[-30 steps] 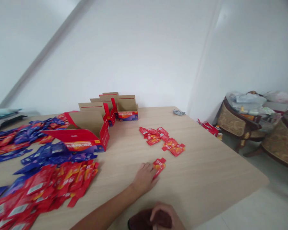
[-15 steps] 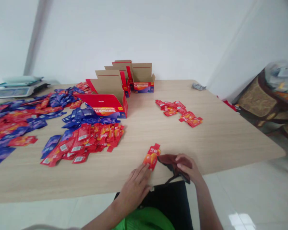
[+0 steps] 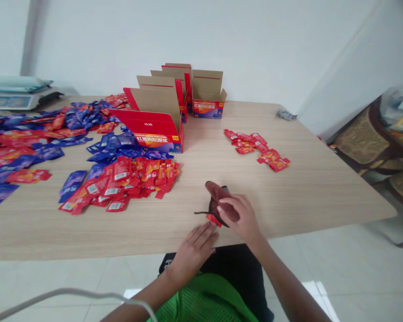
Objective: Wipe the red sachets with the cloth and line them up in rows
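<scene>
The brown cloth (image 3: 219, 197) has just come over the red sachet (image 3: 213, 219): half a second ago it lay to the right of the sachet, whose printed face was in plain view, and now we see only a red end poking out below the cloth. We judge that this brings the work in hand to one spot, with the sachet held down on one side and the cloth worked from the other. Both lie near the near edge of the table (image 3: 309, 197), to the right of the red pile (image 3: 134, 181). That pile and the loose sachets (image 3: 255, 147) towards the far right corner look unchanged, as do the open boxes (image 3: 159, 134) by the far edge.

Our left hand (image 3: 193, 250) reaches in from the near edge, palm down, its fingers stretched forward and close together; it is not clenched, and its fingertips rest at the sachet's showing end. Our right hand (image 3: 243, 219) comes in from the right, wrist raised a little, grasping the cloth between thumb and fingers. A thin dark cord (image 3: 201, 213) sticks out leftward from the cloth. How much sachet lies beneath, we cannot tell.
</scene>
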`<move>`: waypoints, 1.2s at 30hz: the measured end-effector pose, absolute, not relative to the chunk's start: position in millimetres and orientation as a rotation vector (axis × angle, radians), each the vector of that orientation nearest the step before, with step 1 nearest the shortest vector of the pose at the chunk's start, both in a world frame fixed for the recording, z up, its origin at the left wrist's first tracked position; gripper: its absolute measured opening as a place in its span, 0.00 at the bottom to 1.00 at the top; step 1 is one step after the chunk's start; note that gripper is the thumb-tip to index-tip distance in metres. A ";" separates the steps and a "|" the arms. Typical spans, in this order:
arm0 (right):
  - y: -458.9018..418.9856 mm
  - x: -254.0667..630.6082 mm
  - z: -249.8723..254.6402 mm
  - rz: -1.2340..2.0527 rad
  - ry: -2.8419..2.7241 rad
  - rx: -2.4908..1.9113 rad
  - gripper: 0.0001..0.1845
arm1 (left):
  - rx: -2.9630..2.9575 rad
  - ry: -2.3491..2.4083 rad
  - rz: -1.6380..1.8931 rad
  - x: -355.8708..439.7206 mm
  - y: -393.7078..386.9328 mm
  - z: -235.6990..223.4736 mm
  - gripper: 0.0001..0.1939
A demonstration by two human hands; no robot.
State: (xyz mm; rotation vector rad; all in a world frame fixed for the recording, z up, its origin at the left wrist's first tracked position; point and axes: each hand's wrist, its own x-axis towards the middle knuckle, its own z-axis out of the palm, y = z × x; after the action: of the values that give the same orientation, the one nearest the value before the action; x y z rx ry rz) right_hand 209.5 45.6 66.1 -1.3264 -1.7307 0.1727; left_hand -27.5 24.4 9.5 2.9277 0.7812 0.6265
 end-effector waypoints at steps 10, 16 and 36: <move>66.9 218.2 39.1 0.253 -1.783 -1.390 0.14 | 2.798 0.802 0.592 -18.9 38.0 20.1 0.32; 76.8 232.5 43.3 0.240 -1.737 -1.441 0.12 | 2.809 0.722 0.708 -18.8 48.5 24.0 0.28; 137.7 267.6 45.8 -0.132 -2.061 -1.483 0.09 | 2.848 0.696 0.511 -13.9 55.4 22.9 0.36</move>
State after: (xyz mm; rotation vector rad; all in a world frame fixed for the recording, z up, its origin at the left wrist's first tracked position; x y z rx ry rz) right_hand 267.6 137.7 45.8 -1.4829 -2.0607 -0.1321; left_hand -13.9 55.4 22.9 2.8478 0.6959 0.5114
